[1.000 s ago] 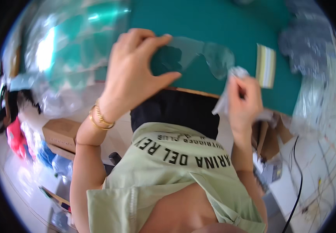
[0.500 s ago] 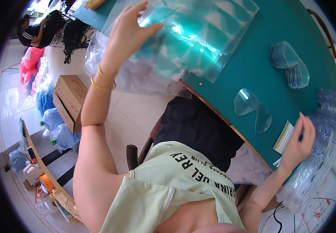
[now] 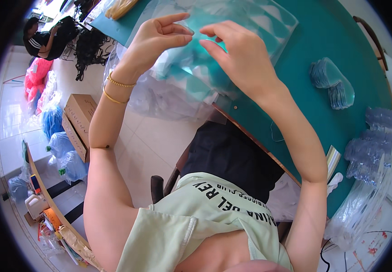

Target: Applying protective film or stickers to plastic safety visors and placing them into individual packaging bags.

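Observation:
A clear plastic sheet with rows of curved shapes lies at the top of the green table, its near edge hanging over the side. Above it my left hand, with gold bracelets at the wrist, has its fingers curved and slightly apart. My right hand faces it, thumb and forefinger spread with a small gap. No held thing shows in either hand, though thin clear film would be hard to see. A clear curved lens piece on the table is mostly hidden by my right forearm.
A stack of clear curved lens pieces stands on the green table to the right. Beyond it lie clear plastic packs and a striped strip. A cardboard box and bags are on the floor, left. A person sits far left.
My right hand has swung from the table's right side up and left to the sheet, its forearm now covering the loose lens piece. My left hand's fingers have drawn closer together.

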Action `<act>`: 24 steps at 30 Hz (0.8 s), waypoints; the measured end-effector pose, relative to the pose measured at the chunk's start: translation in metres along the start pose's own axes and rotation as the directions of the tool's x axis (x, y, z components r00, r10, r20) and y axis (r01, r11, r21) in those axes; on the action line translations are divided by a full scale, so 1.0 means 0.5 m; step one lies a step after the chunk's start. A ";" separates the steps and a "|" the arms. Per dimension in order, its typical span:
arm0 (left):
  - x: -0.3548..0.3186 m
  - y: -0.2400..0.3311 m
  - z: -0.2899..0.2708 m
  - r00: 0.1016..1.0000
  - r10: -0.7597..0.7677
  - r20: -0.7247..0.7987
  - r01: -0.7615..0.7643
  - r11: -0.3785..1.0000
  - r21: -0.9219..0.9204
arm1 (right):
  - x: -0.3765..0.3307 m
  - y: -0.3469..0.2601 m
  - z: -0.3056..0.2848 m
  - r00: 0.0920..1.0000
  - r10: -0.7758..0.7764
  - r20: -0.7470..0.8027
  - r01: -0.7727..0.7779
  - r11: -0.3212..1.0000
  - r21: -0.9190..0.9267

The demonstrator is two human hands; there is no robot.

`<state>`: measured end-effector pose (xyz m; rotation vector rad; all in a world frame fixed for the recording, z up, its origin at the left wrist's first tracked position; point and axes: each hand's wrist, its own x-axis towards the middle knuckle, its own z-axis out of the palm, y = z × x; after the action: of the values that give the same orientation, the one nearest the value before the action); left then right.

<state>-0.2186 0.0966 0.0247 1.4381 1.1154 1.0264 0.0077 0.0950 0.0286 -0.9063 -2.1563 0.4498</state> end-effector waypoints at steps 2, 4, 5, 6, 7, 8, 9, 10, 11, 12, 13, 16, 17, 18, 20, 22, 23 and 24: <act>-0.004 0.011 0.015 0.999 0.028 0.018 -0.028 0.999 -0.027 | 0.020 0.005 0.016 0.993 -0.053 -0.102 0.045 0.996 -0.079; -0.006 0.018 0.024 0.995 0.095 0.014 -0.095 0.995 0.026 | 0.029 0.007 0.007 0.998 -0.027 -0.063 0.022 0.997 -0.070; -0.008 0.021 0.030 0.995 0.096 0.016 -0.096 0.995 0.023 | 0.031 0.009 0.002 1.000 0.001 -0.025 -0.002 0.998 -0.059; -0.010 0.025 0.037 0.996 0.084 0.007 -0.084 0.994 0.062 | 0.030 0.013 -0.004 1.000 -0.006 -0.016 0.006 0.999 -0.042; -0.009 0.026 0.043 0.997 0.072 -0.001 -0.072 0.992 0.101 | 0.029 0.020 -0.007 1.000 -0.002 -0.017 0.001 0.999 -0.046; -0.012 0.023 0.045 0.998 0.069 0.000 -0.069 0.993 0.100 | 0.026 0.025 -0.007 0.999 0.026 -0.039 -0.025 1.000 0.017; -0.015 0.020 0.048 0.998 0.054 -0.022 -0.051 0.992 0.116 | 0.022 0.032 -0.009 0.997 0.056 -0.060 -0.051 0.996 0.080; -0.017 0.015 0.051 0.998 0.039 -0.044 -0.033 0.991 0.132 | 0.022 0.040 -0.025 0.980 0.180 -0.086 -0.169 0.978 0.120; -0.020 0.005 0.048 0.999 0.034 -0.041 -0.028 0.991 0.132 | 0.021 0.054 -0.047 0.947 0.302 -0.107 -0.283 0.945 0.163; -0.020 -0.010 0.039 0.994 0.033 -0.103 -0.008 0.973 0.231 | 0.020 0.095 -0.067 0.926 0.344 -0.154 -0.308 0.926 0.217; -0.016 -0.026 0.033 0.987 0.041 -0.157 0.012 0.946 0.323 | 0.006 0.166 -0.091 0.875 0.432 -0.217 -0.359 0.881 0.307; -0.011 -0.038 0.027 0.976 0.069 -0.205 0.031 0.893 0.449 | -0.061 0.269 -0.186 0.740 0.619 -0.263 -0.443 0.743 0.502; -0.014 -0.041 0.028 0.970 0.096 -0.225 0.044 0.837 0.545 | -0.075 0.251 -0.202 0.730 0.603 -0.323 -0.391 0.755 0.526; -0.022 -0.044 0.031 0.944 0.197 -0.265 0.013 0.781 0.625 | -0.082 0.230 -0.220 0.713 0.570 -0.407 -0.354 0.795 0.493; -0.027 -0.026 0.066 0.882 0.427 -0.198 -0.151 0.656 0.740 | -0.094 0.162 -0.250 0.684 0.547 -0.483 -0.342 0.825 0.450; -0.030 0.043 0.161 0.918 0.315 -0.240 -0.256 0.935 0.248 | -0.101 0.047 -0.250 0.817 0.017 -0.576 -0.213 0.938 -0.274; -0.037 0.057 0.183 0.982 0.162 -0.092 -0.171 0.980 -0.103 | -0.104 -0.010 -0.249 0.880 -0.165 -0.444 -0.091 0.861 -0.501; -0.045 0.070 0.216 0.999 0.050 -0.011 -0.050 0.898 -0.437 | -0.109 -0.045 -0.246 0.911 -0.317 -0.264 0.056 0.729 -0.683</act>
<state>-0.1146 0.0503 0.0439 1.1056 0.7829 1.2229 0.1150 0.0440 0.0955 -1.0174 -2.0266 -0.6134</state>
